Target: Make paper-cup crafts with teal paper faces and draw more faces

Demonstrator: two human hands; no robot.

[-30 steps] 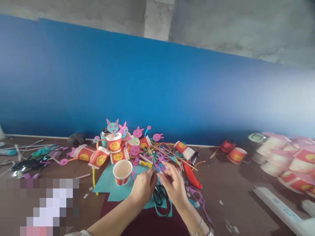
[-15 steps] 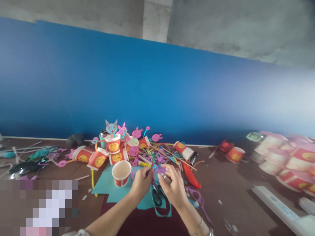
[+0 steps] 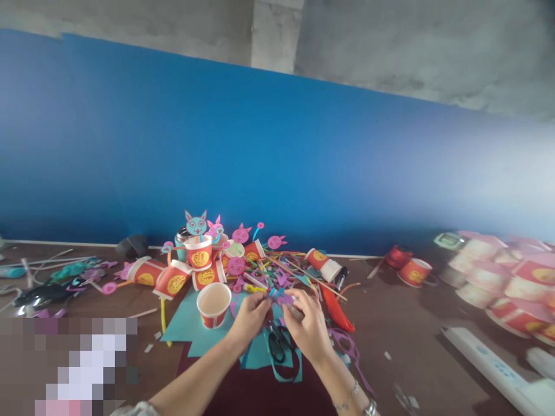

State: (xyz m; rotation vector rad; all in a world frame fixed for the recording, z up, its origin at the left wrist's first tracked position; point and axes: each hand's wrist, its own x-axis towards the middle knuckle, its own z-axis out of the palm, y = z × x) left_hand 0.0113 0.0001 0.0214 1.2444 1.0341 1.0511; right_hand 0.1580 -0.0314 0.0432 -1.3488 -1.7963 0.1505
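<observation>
In the head view, my left hand (image 3: pixel 251 318) is closed with thumb and finger pinched on a small blue strip (image 3: pixel 276 293), perhaps a piece of straw. My right hand (image 3: pixel 307 323) is curled just to the right of it, fingertips close to the strip. Under its fingers shows a small greyish-white object (image 3: pixel 297 312) that I cannot make out. Black-handled scissors (image 3: pixel 277 346) lie below and between the hands on turquoise paper (image 3: pixel 199 341). An upright paper cup (image 3: pixel 214 305) stands left of my left hand.
Several red paper cups (image 3: pixel 173 281) with pink and blue paper faces (image 3: pixel 196 223) crowd the back left. Straws, markers and purple scraps (image 3: pixel 347 342) lie around. A stack of cups (image 3: pixel 520 283) and a white power strip (image 3: pixel 485 364) are on the right. A blue partition (image 3: pixel 277 162) closes the back.
My right hand's fingers have drawn in closer to the blue strip, and more of the strip shows between the hands. My left hand has barely moved.
</observation>
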